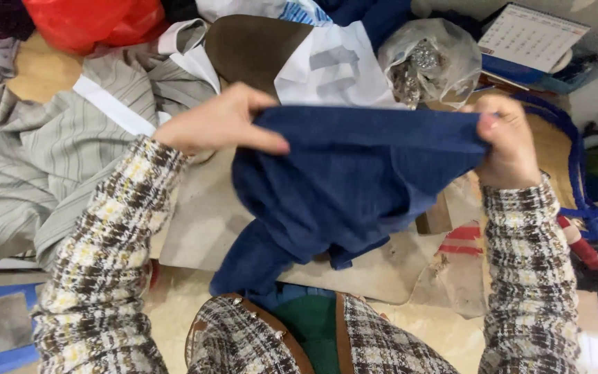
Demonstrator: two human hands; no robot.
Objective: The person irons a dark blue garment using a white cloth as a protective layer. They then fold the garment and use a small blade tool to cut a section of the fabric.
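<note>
A dark blue piece of cloth (340, 180) hangs stretched between both hands above a flat grey board (202, 221). My left hand (219, 121) pinches its upper left edge, thumb on top. At the upper right corner my right hand (510, 142) grips the cloth with closed fingers. The lower part of the cloth droops in folds toward my lap. Both arms wear checked tweed sleeves in brown, white and yellow.
A grey striped garment (36, 152) with a white collar lies at the left. Behind the cloth are white fabric (333, 69), a brown piece (250, 45), a clear bag of metal bits (427, 59), a red bag (91, 21) and a desk calendar (531, 34). Blue straps (576, 159) hang at right.
</note>
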